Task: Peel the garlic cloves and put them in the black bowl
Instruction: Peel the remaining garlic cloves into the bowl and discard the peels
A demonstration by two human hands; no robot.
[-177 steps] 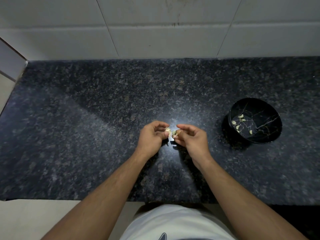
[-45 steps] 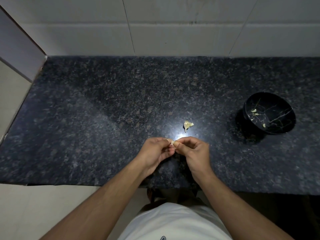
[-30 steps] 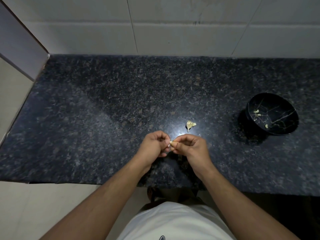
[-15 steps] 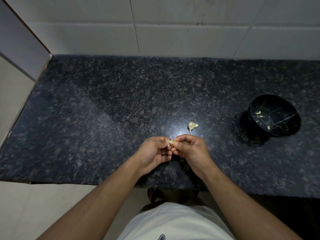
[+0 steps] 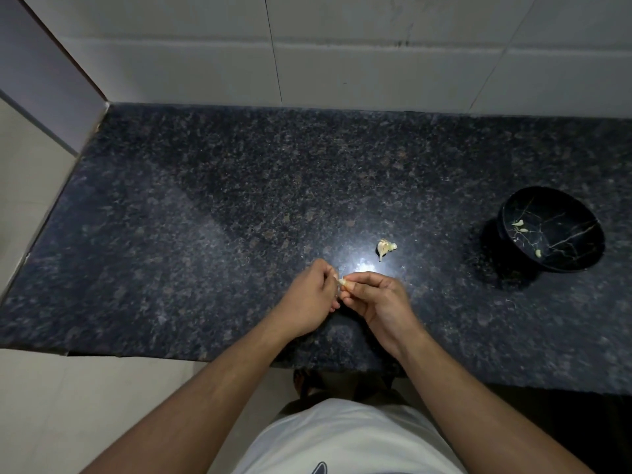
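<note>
The person wears a white top (image 5: 345,439), seen from above at the bottom of the view, with a small dark mark (image 5: 319,468) on the cloth at the lower edge. Both forearms are bare from the elbow down, with no sleeve reaching them, and no watch, band or ring shows on either wrist or on the left hand (image 5: 309,302) or the right hand (image 5: 379,302). The fingernails that show are short and unpainted.

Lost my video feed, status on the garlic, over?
Both hands, left and right, pinching one clove. Garlic piece waits on counter. Bowl holds a few cloves. Path clear.
</note>
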